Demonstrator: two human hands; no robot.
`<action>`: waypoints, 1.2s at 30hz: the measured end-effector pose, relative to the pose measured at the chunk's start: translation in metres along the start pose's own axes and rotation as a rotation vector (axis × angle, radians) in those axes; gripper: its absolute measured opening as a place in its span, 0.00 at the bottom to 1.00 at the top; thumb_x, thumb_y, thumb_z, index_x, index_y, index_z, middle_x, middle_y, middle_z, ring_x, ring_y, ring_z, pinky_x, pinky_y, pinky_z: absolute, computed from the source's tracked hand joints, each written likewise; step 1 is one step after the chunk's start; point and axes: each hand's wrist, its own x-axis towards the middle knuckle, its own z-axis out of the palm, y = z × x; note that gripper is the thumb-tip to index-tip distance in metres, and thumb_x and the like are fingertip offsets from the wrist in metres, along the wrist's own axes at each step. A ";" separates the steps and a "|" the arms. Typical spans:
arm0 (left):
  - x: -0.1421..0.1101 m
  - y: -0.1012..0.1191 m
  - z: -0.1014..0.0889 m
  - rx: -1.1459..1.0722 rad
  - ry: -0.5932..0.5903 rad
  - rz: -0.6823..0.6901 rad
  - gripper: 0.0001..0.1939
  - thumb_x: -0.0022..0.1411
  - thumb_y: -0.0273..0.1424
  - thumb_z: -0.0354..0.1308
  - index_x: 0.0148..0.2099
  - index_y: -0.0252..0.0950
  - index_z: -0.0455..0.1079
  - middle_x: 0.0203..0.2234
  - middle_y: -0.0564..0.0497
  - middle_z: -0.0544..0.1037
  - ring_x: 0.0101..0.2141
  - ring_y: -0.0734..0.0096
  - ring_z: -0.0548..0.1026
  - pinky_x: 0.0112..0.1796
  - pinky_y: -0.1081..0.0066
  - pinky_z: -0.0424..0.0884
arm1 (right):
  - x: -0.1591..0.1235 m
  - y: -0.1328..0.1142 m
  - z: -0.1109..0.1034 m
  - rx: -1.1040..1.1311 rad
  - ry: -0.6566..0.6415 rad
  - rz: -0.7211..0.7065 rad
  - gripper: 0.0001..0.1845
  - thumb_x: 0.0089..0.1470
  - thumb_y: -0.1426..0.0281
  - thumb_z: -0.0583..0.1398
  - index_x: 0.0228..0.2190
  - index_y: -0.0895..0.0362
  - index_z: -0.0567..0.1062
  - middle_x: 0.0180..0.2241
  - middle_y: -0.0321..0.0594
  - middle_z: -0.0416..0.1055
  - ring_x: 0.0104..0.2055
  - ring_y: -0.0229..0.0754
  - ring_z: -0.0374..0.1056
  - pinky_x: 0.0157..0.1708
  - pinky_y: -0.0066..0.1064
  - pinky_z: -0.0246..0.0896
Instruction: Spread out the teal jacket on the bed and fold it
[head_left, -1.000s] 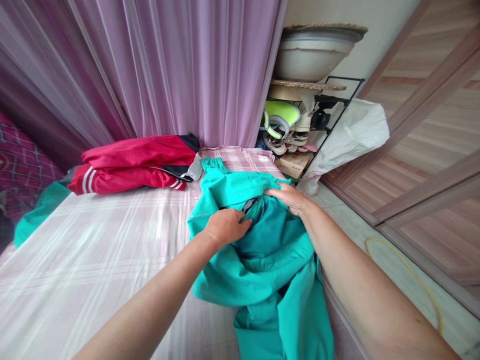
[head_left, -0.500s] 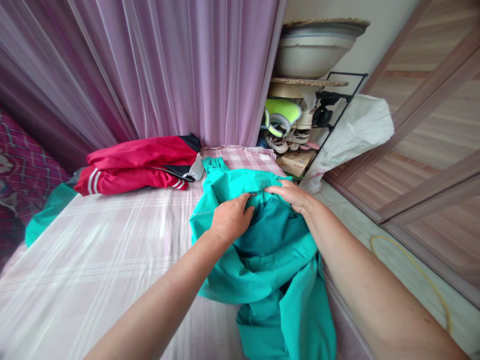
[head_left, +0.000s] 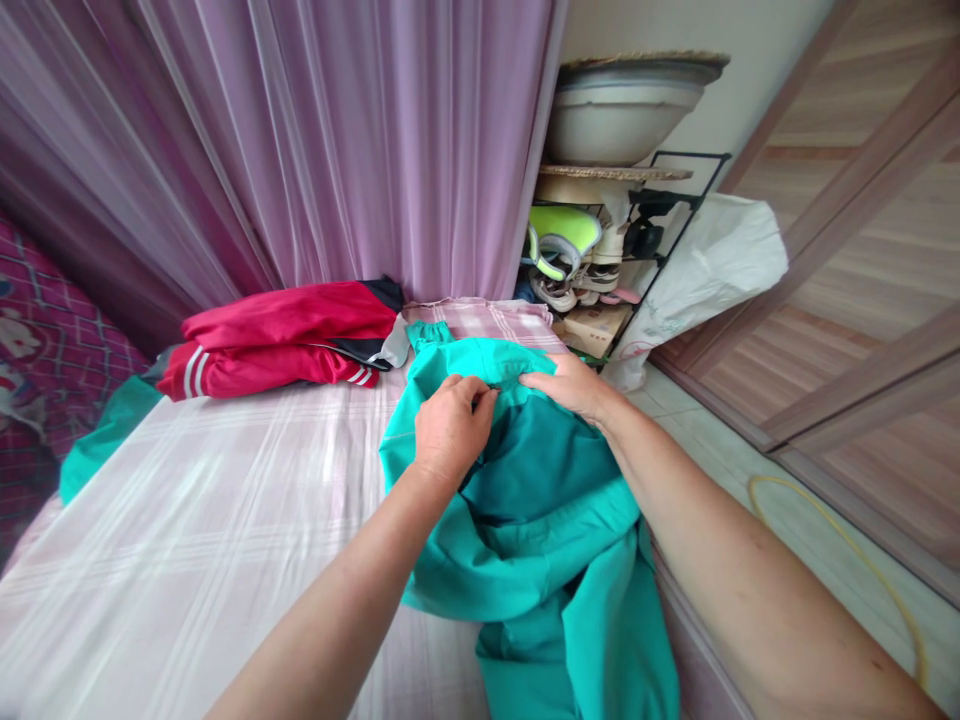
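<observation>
My left hand point(head_left: 451, 430) curls its fingers closed on the upper edge of the teal garment point(head_left: 525, 580), and my right hand point(head_left: 571, 387) lies with its fingers gathered over the same edge a little further along, the two hands close together and both holding cloth. The garment lies at 12 o'clock across the plaid-sheeted bed point(head_left: 187, 500), its lower part hanging over the side at 6 o'clock, with a red track jacket point(head_left: 274, 340) with white stripes at 11 o'clock. At 1 o'clock, shoes point(head_left: 562, 240) fill a black wire rack point(head_left: 663, 250) beside a white plastic sack point(head_left: 705, 280) and a cardboard box point(head_left: 592, 330), whose markings are too small to read.
</observation>
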 end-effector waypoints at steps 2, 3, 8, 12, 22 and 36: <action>0.000 -0.005 0.001 -0.077 0.027 -0.030 0.09 0.63 0.36 0.57 0.33 0.40 0.75 0.31 0.53 0.77 0.31 0.70 0.73 0.32 0.71 0.63 | -0.001 -0.005 -0.002 -0.084 0.021 -0.083 0.14 0.44 0.63 0.59 0.30 0.57 0.80 0.32 0.36 0.78 0.35 0.45 0.71 0.38 0.32 0.65; 0.000 -0.007 0.003 -0.123 0.036 -0.053 0.09 0.62 0.35 0.57 0.31 0.40 0.74 0.30 0.53 0.76 0.31 0.71 0.73 0.32 0.71 0.63 | -0.002 -0.008 -0.003 -0.131 0.038 -0.127 0.14 0.44 0.63 0.59 0.32 0.57 0.80 0.34 0.37 0.79 0.37 0.46 0.72 0.41 0.33 0.65; -0.002 -0.017 0.009 -0.331 -0.002 -0.181 0.09 0.59 0.35 0.58 0.28 0.39 0.71 0.27 0.55 0.76 0.31 0.72 0.72 0.31 0.73 0.62 | -0.007 -0.018 -0.006 -0.343 0.065 -0.191 0.13 0.48 0.64 0.59 0.32 0.57 0.80 0.35 0.40 0.80 0.38 0.47 0.72 0.41 0.33 0.63; -0.002 -0.020 0.011 -0.372 -0.016 -0.216 0.10 0.58 0.36 0.57 0.27 0.39 0.70 0.24 0.57 0.74 0.28 0.73 0.70 0.28 0.72 0.60 | -0.010 -0.022 -0.005 -0.441 0.082 -0.135 0.11 0.48 0.64 0.59 0.27 0.57 0.78 0.28 0.39 0.77 0.33 0.45 0.70 0.35 0.31 0.61; -0.006 -0.024 -0.005 -0.238 -0.164 -0.088 0.14 0.65 0.39 0.52 0.44 0.40 0.76 0.36 0.51 0.80 0.35 0.70 0.76 0.37 0.70 0.71 | 0.001 -0.004 -0.007 -0.198 0.126 0.037 0.11 0.43 0.64 0.62 0.31 0.54 0.80 0.30 0.35 0.78 0.39 0.48 0.71 0.41 0.31 0.63; -0.058 -0.086 -0.041 0.550 -0.513 0.138 0.28 0.65 0.36 0.56 0.66 0.46 0.61 0.48 0.43 0.79 0.48 0.52 0.77 0.48 0.56 0.68 | -0.017 0.005 -0.032 0.102 -0.099 0.258 0.27 0.40 0.56 0.71 0.42 0.53 0.79 0.46 0.42 0.79 0.46 0.47 0.75 0.46 0.37 0.71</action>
